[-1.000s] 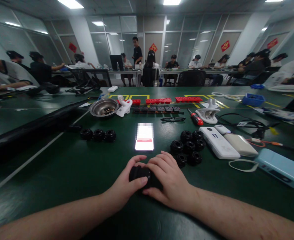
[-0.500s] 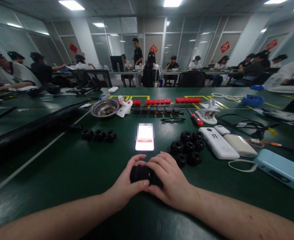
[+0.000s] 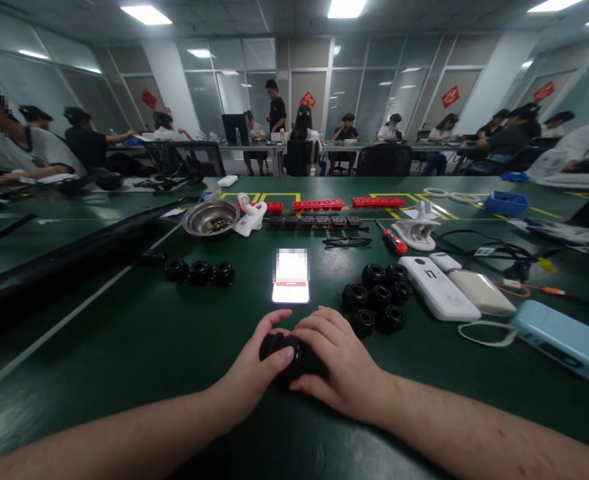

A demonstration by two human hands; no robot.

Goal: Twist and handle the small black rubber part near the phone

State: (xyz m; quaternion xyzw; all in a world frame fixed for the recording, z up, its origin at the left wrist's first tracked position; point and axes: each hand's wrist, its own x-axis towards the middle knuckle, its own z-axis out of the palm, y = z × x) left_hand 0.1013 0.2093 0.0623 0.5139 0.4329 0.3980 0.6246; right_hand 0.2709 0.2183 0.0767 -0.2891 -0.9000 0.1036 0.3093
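In front of me, low over the green table, a glossy black round part point(image 3: 280, 348) sits between my two hands. My left hand point(image 3: 253, 365) is closed around its left side, with the thumb pressed across its near face. Curled over the right side is my right hand point(image 3: 341, 363), its fingertips on the part and its thumb below. The fingers hide much of the part. Several black ring-shaped parts point(image 3: 380, 293) stand in a cluster to the right, and a row of 3 similar parts point(image 3: 200, 272) stands to the left. A lit phone point(image 3: 291, 292) lies just beyond my hands.
Farther back are a metal bowl point(image 3: 210, 219), a white stand point(image 3: 249, 217), red trays point(image 3: 318, 204), a black strip point(image 3: 317, 222) and a red screwdriver point(image 3: 393, 241). A white power bank point(image 3: 439, 290) and a light-blue case point(image 3: 564, 339) lie right. Co-workers sit around.
The black part has turned between my hands, showing a different face. My left thumb has moved up across it, and my right thumb has drawn slightly away from the left thumb.
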